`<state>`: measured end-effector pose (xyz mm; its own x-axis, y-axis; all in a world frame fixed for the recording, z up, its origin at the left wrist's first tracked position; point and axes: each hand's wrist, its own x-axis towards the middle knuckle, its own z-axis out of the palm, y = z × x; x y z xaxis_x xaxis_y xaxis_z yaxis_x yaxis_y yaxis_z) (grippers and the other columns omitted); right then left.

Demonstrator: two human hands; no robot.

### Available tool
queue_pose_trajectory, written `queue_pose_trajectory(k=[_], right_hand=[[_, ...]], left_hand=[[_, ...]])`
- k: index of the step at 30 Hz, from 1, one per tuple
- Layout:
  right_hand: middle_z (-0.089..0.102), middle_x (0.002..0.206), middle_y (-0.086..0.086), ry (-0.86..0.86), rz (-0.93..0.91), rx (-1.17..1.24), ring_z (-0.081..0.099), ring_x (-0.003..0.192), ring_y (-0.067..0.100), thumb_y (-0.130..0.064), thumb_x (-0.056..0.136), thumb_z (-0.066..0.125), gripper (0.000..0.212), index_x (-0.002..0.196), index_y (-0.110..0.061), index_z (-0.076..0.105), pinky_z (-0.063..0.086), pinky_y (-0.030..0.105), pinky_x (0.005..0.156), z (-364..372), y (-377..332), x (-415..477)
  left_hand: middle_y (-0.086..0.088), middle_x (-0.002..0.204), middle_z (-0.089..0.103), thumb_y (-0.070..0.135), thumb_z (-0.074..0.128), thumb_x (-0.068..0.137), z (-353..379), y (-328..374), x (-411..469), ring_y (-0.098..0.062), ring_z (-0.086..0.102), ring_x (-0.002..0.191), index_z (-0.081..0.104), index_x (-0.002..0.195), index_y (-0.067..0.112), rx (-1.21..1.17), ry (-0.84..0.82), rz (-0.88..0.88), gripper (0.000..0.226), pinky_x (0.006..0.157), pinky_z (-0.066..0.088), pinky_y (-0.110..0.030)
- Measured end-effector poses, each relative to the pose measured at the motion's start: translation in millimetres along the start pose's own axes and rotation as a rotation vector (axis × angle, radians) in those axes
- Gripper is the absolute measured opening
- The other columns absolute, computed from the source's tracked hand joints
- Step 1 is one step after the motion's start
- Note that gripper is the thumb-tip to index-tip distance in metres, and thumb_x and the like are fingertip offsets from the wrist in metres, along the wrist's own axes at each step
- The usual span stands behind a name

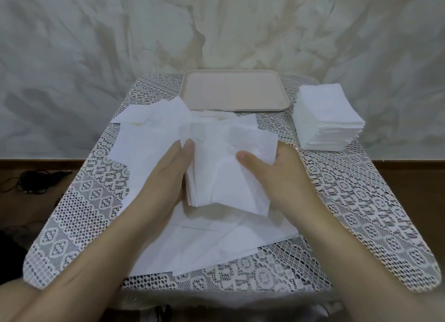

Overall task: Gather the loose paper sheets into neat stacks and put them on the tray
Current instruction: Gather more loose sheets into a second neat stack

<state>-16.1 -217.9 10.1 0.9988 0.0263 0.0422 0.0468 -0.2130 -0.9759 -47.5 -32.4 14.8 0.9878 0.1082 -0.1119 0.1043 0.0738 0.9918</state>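
Far left of the pale pink rectangular plastic tray [234,107], and nearer to us, a tangle of dark cables [36,181] lies on the brown floor. The white lace tablecloth [72,213] covers the table the tray stands on. In front of the tray, loose white paper sheets [144,141] lie overlapping on the cloth, the farthest reaching its near rim. Our left hand [166,175] grips the left edge of a bundle of white paper sheets [224,177], thumb on top, fingers hidden beneath. We hold the bundle over the loose sheets, in front of the tray, and it hides some of them. Our right hand [272,172] grips the bundle's right edge, thumb pressed on top, fingers curled round the far side. Right of the tray, near it but apart, a neat square stack of white paper sheets [327,119] rests on the cloth.
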Motion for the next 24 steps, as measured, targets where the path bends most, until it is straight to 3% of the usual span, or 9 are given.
queue_pose_trajectory(k=[2, 3, 4, 8, 11, 14, 18, 21, 24], right_hand=[[0.078, 0.093, -0.011, -0.001, -0.001, -0.005, 0.074, 0.086, 0.008, -0.026, 0.092, 0.074, 0.009, 0.101, -0.024, 0.076, 0.058, 0.030, 0.079, 0.1, -0.7, 0.2], [0.078, 0.092, -0.011, -0.003, -0.002, 0.000, 0.074, 0.085, 0.008, -0.026, 0.092, 0.074, 0.007, 0.099, -0.025, 0.075, 0.058, 0.031, 0.079, 0.3, -1.3, 0.0], [0.078, 0.092, -0.011, -0.008, -0.003, 0.000, 0.074, 0.085, 0.009, -0.026, 0.092, 0.074, 0.007, 0.099, -0.025, 0.075, 0.059, 0.032, 0.081, 0.4, -1.9, -0.4], [0.078, 0.096, -0.009, -0.029, -0.005, -0.065, 0.074, 0.089, 0.012, -0.033, 0.092, 0.072, 0.015, 0.105, -0.024, 0.074, 0.060, 0.041, 0.086, -1.5, -1.3, 0.5], [0.077, 0.094, -0.011, 0.013, -0.032, -0.103, 0.073, 0.090, 0.014, -0.043, 0.085, 0.069, 0.023, 0.101, -0.027, 0.073, 0.060, 0.044, 0.084, -8.6, -1.8, 3.4], [0.077, 0.088, -0.013, 0.019, -0.051, -0.061, 0.073, 0.082, 0.008, -0.027, 0.092, 0.073, 0.001, 0.092, -0.027, 0.073, 0.056, 0.030, 0.073, -19.0, -2.9, 5.9], [0.079, 0.088, -0.005, -0.032, -0.060, 0.023, 0.074, 0.078, 0.011, -0.018, 0.093, 0.073, 0.003, 0.091, -0.018, 0.075, 0.055, 0.024, 0.065, -16.2, -6.5, 1.4], [0.079, 0.090, -0.005, -0.019, -0.034, 0.045, 0.075, 0.084, 0.015, -0.021, 0.093, 0.073, 0.004, 0.093, -0.019, 0.077, 0.058, 0.033, 0.075, -6.3, -3.5, -0.4], [0.079, 0.091, -0.007, -0.023, -0.012, 0.053, 0.075, 0.087, 0.016, -0.024, 0.093, 0.073, 0.004, 0.093, -0.022, 0.077, 0.059, 0.043, 0.082, 1.6, -3.3, -2.2]], left_hand=[[0.027, 0.103, 0.057, 0.041, 0.040, 0.110, -1.1, -2.1, 2.7, 0.006, 0.057, 0.093, 0.062, 0.130, 0.017, -0.006, -0.030, 0.022, 0.038, 0.092, 0.046, -0.038], [0.012, 0.080, 0.077, 0.039, 0.041, 0.111, -2.0, -3.7, 3.6, 0.003, 0.072, 0.073, 0.063, 0.128, 0.017, 0.004, -0.048, 0.031, 0.036, 0.073, 0.038, -0.007], [0.030, 0.071, 0.063, 0.036, 0.043, 0.111, -3.4, -4.3, 3.3, 0.006, 0.068, 0.061, 0.063, 0.127, 0.017, 0.020, -0.064, 0.035, 0.032, 0.054, 0.046, -0.014], [0.003, 0.128, 0.076, 0.025, 0.048, 0.110, -8.8, -6.3, 3.1, -0.017, 0.071, 0.121, 0.062, 0.138, 0.021, 0.035, -0.088, 0.031, 0.031, 0.108, 0.051, -0.046], [0.002, 0.129, 0.075, 0.025, 0.048, 0.111, -10.0, -6.6, 3.8, -0.020, 0.070, 0.123, 0.063, 0.137, 0.022, 0.007, -0.083, 0.022, 0.030, 0.111, 0.049, -0.050], [0.002, 0.127, 0.076, 0.026, 0.049, 0.110, -8.5, -6.9, 2.8, -0.019, 0.071, 0.120, 0.063, 0.135, 0.023, 0.002, -0.084, 0.022, 0.028, 0.109, 0.051, -0.049], [0.011, 0.112, 0.080, 0.027, 0.049, 0.110, -5.1, -3.2, 1.2, -0.006, 0.076, 0.100, 0.063, 0.134, 0.024, -0.009, -0.095, 0.018, 0.028, 0.096, 0.059, -0.034], [0.008, 0.125, 0.077, 0.034, 0.052, 0.107, -4.5, -1.0, 0.1, -0.014, 0.071, 0.119, 0.064, 0.134, 0.029, -0.043, -0.108, -0.033, 0.031, 0.117, 0.045, -0.053], [0.006, 0.130, 0.075, 0.033, 0.051, 0.107, -5.1, -0.9, 0.1, -0.015, 0.070, 0.123, 0.063, 0.138, 0.027, -0.076, -0.109, -0.045, 0.034, 0.117, 0.045, -0.051]])
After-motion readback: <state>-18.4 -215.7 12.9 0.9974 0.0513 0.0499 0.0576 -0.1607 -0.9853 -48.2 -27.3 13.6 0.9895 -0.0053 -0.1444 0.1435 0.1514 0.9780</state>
